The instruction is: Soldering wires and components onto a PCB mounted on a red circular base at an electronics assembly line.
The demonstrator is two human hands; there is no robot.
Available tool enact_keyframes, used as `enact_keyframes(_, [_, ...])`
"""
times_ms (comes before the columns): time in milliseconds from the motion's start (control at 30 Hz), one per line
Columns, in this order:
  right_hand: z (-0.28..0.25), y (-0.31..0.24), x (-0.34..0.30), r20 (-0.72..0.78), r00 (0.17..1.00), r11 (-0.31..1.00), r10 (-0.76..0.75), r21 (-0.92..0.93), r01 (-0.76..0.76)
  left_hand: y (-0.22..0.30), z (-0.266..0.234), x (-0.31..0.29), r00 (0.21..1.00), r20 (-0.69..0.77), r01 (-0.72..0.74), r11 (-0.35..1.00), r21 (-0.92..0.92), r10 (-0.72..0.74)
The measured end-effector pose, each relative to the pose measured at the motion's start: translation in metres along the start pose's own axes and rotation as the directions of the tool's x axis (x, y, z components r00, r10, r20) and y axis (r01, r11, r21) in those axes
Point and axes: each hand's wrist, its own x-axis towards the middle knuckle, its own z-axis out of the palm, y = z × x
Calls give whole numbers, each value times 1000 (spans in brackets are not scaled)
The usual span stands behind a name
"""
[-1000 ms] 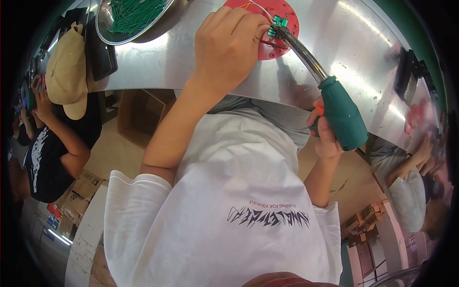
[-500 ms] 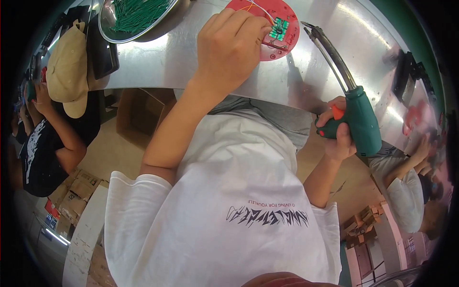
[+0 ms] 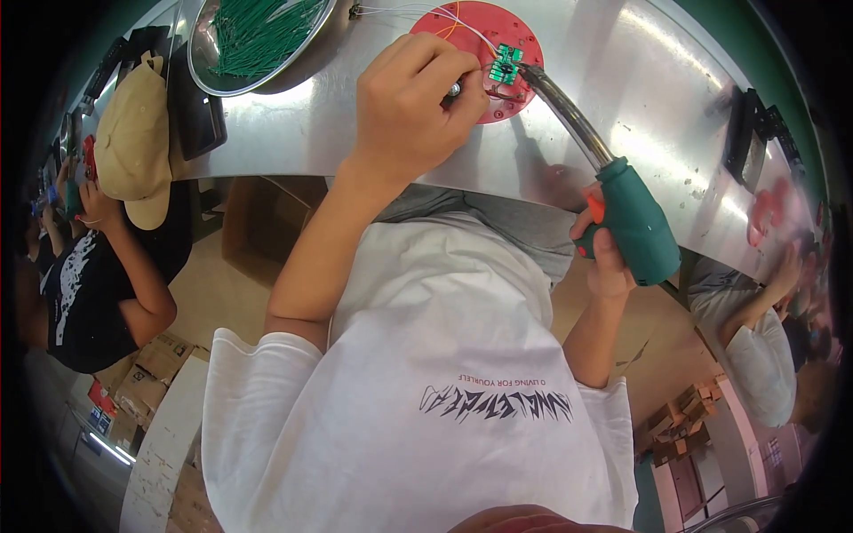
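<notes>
My right hand [image 3: 609,263] grips a green soldering gun [image 3: 641,222] with an orange-red trigger. The gun's dark tip reaches the right edge of a small green circuit board [image 3: 506,65]. That board lies on a round red plastic disc [image 3: 524,34], with thin white and orange wires running to it. My left hand [image 3: 410,111] is closed over the disc's left part, thumb and fingers pinched beside the board. A small part with a round silver end [image 3: 455,89] peeks out between those fingers; its kind is unclear. Short dark leads lie just beyond the fingertips.
A metal bowl [image 3: 201,64] of green wires stands at the upper left of the steel table [image 3: 622,115]. Near it are a black tray-like object [image 3: 203,124] and a tan cap [image 3: 133,142]. Co-workers sit at both sides; a cardboard box [image 3: 258,226] is under the table.
The soldering gun has moved left, bringing its tip from beside the disc to the board. My left hand has shifted slightly down and left, and the silver-ended part now shows.
</notes>
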Motion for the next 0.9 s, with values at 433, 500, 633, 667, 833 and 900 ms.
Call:
enact_keyframes(433, [7, -3, -4, 9, 995, 994, 103, -21, -103, -4, 5, -2, 999, 18, -30, 999, 32, 29])
enact_keyframes(500, [4, -5, -1, 38, 994, 994, 106, 12, -106, -3, 4, 1, 998, -27, -50, 998, 44, 51])
enact_keyframes(633, [-1, -3, 1, 79, 987, 988, 137, 65, -142, -4, 5, 1, 995, -66, -67, 997, 48, 71])
enact_keyframes(667, [0, -3, 1, 79, 988, 988, 136, 65, -141, -4, 5, 1, 995, -67, -68, 997, 48, 71])
enact_keyframes(833, [-1, 1, -1, -13, 1000, 993, 6, 114, -5, -1, 5, 0, 996, -58, -62, 997, 54, 65])
enact_keyframes(900, [-1, 2, 0, -15, 1000, 995, -15, 99, 16, -2, 4, -2, 998, -30, -51, 998, 29, 52])
